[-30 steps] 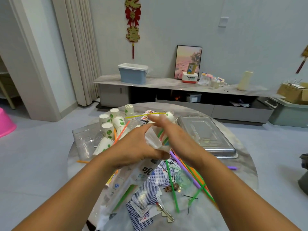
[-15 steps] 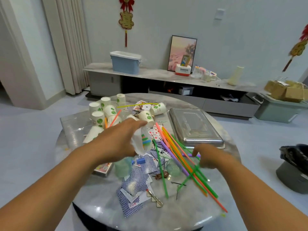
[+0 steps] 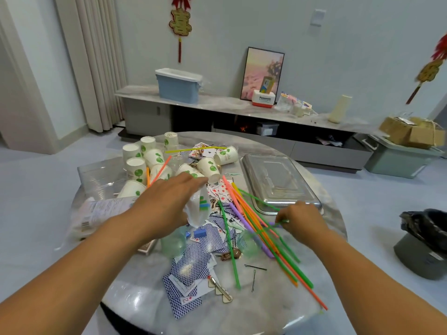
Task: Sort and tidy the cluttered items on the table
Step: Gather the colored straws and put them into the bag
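Head view: the left hand (image 3: pixel 167 204) reaches over the round counter (image 3: pixel 150 298), palm down, its fingers (image 3: pixel 193 181) curled round the top of a thin white bag (image 3: pixel 197 213) that hangs below them with small blue and green pieces showing through it. The right hand (image 3: pixel 301 220) sits lower right of the bag, and its fingers (image 3: pixel 280 217) pinch a green straw (image 3: pixel 260 201) close to the near edge of a steel tray (image 3: pixel 278 182). Just left of those right fingers the straws (image 3: pixel 254 228) lie fanned out in pink, orange, purple and green, running toward the person. Beyond the left fingers, paper cups (image 3: pixel 145 160) with green leaf prints stand and lie in a cluster, and a yellow straw (image 3: pixel 193 149) lies past them. Below the bag, blue-backed cards (image 3: pixel 191 267) are scattered, some face up near the left fingertips. Two pale green clear cups (image 3: pixel 173 244) rest among the cards. A metal clip (image 3: pixel 221 290) and hairpins (image 3: pixel 254 274) lie nearer the person than both hands. Under the left forearm is a printed plastic pack (image 3: pixel 96 213), and a clear lid (image 3: pixel 99 176) lies left of the cups.
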